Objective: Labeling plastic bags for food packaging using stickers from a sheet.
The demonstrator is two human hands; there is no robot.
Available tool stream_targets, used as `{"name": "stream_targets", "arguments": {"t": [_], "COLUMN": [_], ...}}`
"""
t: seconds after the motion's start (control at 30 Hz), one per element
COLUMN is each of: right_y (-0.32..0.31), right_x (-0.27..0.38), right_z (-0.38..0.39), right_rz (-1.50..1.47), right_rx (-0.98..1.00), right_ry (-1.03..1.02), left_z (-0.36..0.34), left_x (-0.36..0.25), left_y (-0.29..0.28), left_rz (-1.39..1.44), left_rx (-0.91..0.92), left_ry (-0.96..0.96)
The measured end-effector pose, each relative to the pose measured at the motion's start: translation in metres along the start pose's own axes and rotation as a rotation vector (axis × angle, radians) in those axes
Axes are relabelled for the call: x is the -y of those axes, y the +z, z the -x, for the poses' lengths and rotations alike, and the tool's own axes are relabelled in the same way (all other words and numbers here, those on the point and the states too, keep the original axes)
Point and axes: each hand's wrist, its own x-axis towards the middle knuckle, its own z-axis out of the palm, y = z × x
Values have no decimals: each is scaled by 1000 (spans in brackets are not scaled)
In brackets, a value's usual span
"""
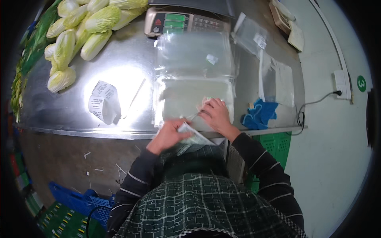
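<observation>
At the table's front edge my left hand (pixel 168 135) is closed, its thumb and fingers pinching a folded white sheet (pixel 196 135) that hangs toward my apron. My right hand (pixel 217 115) rests over the near clear plastic bags (pixel 174 93), its fingers bent together. Something small and pale shows at its fingertips, too blurred to name. Beyond lies another pile of clear bags (pixel 182 55) with a small white label (pixel 212 59) on it. A curled strip of printed labels (pixel 104 104) stands left of the bags, beside a thin white strip (pixel 135 97).
Several napa cabbages (pixel 63 49) are heaped at the far left. A weighing scale (pixel 168 23) stands behind the bags. Right of them lie a blue cloth (pixel 262 115) and more clear packaging (pixel 250 33). A black cable (pixel 303 115) hangs by the wall; a green crate (pixel 278 148) stands below.
</observation>
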Motion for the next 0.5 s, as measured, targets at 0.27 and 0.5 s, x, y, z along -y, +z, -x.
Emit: {"name": "stream_targets", "arguments": {"t": [0.27, 0.5], "right_y": [-11, -12], "right_x": [-1, -2], "right_z": [-26, -37], "right_rz": [-236, -256], "right_rx": [175, 239], "right_ry": [220, 445], "left_z": [15, -17], "left_x": [-17, 3], "left_y": [7, 8], "left_rz": [106, 93], "left_rx": [137, -50], "left_ry": [102, -2]}}
